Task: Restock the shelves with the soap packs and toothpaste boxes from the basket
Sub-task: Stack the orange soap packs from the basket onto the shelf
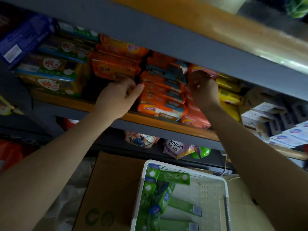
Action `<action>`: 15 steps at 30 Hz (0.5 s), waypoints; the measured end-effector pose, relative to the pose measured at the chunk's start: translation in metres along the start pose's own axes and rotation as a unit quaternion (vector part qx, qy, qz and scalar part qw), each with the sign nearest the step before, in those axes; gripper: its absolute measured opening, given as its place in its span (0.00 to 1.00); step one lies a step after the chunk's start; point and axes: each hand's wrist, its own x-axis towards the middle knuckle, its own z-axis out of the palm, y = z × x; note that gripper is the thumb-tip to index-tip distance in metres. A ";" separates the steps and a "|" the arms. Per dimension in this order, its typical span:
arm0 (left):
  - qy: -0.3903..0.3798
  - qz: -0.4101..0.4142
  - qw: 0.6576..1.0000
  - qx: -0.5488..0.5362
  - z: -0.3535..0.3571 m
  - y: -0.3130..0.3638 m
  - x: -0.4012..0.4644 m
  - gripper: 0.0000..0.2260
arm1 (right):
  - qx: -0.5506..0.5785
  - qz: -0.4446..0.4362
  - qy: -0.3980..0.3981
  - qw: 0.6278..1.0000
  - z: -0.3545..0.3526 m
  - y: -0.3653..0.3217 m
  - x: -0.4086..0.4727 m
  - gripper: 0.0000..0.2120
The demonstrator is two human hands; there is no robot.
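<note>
Both hands reach up to the middle shelf (103, 106). My left hand (119, 95) rests against the left side of a stack of orange soap packs (162, 97), its fingers curled, thumb touching the packs. My right hand (202, 88) grips the top of a red-orange soap pack (194, 117) standing at the right of that stack. More orange packs (115, 66) lie behind the left hand. Below, a white basket (215, 182) holds several green toothpaste boxes (174, 177).
Yellow-green soap packs (50, 72) and a blue box (21, 40) fill the shelf's left end. Yellow packs (230, 96) and white soap boxes (265, 114) sit to the right. Refill pouches (175, 148) lie on the lower shelf. A cardboard box (108, 189) supports the basket.
</note>
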 end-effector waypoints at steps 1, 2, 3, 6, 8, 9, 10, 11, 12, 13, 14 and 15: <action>0.009 0.002 1.000 -0.015 0.000 0.003 0.003 0.22 | 0.003 0.013 -0.010 1.000 0.001 0.003 0.004 0.13; -0.003 0.001 1.000 -0.022 0.003 0.004 0.004 0.22 | 0.013 0.021 -0.027 0.999 0.002 0.005 0.005 0.14; -0.027 0.000 1.000 -0.012 0.006 0.006 0.004 0.24 | 0.030 0.019 -0.040 0.999 0.005 0.007 0.006 0.15; -0.076 0.030 0.993 0.087 0.016 0.009 -0.002 0.38 | 0.052 -0.008 -0.063 0.997 0.013 0.009 0.010 0.17; -0.057 0.028 0.992 0.112 0.017 0.010 0.000 0.40 | 0.073 -0.014 -0.064 0.995 0.017 0.012 0.014 0.17; -0.049 0.019 0.993 0.101 0.017 0.011 0.002 0.40 | 0.096 -0.012 -0.067 0.993 0.020 0.014 0.015 0.18; -0.049 0.010 0.996 0.079 0.018 0.010 0.006 0.41 | 0.122 -0.003 -0.072 0.990 0.021 0.015 0.016 0.18; -0.057 0.002 0.997 0.054 0.018 0.011 0.008 0.43 | 0.149 0.006 -0.073 0.986 0.023 0.017 0.017 0.18; -0.068 -0.002 0.997 0.038 0.019 0.011 0.009 0.45 | 0.168 0.012 -0.073 0.983 0.025 0.018 0.018 0.19; -0.077 -0.004 0.996 0.034 0.018 0.012 0.010 0.47 | 0.172 0.009 -0.070 0.983 0.027 0.020 0.020 0.18; -0.085 -0.004 0.996 0.040 0.017 0.012 0.010 0.47 | 0.163 0.006 -0.069 0.984 0.027 0.021 0.020 0.18; -0.090 -0.004 0.995 0.049 0.016 0.013 0.010 0.48 | 0.163 0.004 -0.066 0.984 0.027 0.023 0.019 0.18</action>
